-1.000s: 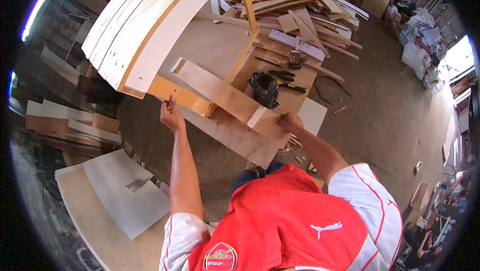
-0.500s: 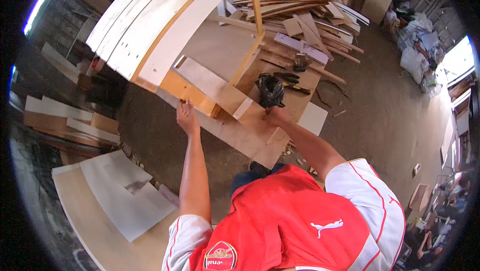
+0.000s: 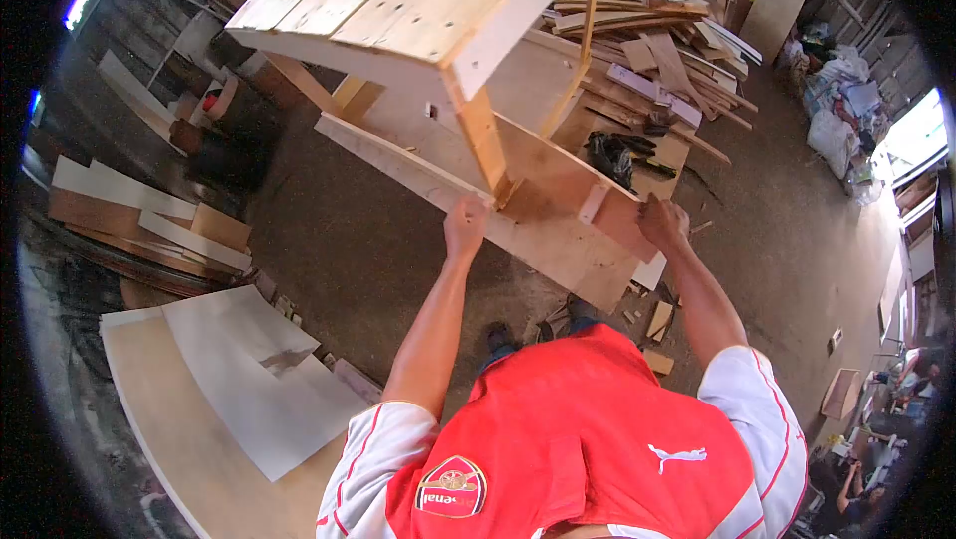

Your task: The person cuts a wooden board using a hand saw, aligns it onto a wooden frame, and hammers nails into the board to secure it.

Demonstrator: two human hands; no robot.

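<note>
The slatted wooden frame (image 3: 398, 6) stands over a plywood sheet (image 3: 583, 268), planks slanting lower left to upper right. A board (image 3: 619, 217) points lower right, its end gripped by the right hand's (image 3: 663, 222) fingers; the left hand's (image 3: 465, 228) curl near the leg (image 3: 482, 135), grip unclear.

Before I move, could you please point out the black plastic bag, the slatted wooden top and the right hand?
Black plastic bag (image 3: 608, 157), head view: its crumpled middle.
Slatted wooden top (image 3: 393, 3), head view: bare plank surface.
Right hand (image 3: 665, 223), head view: back of hand.
</note>
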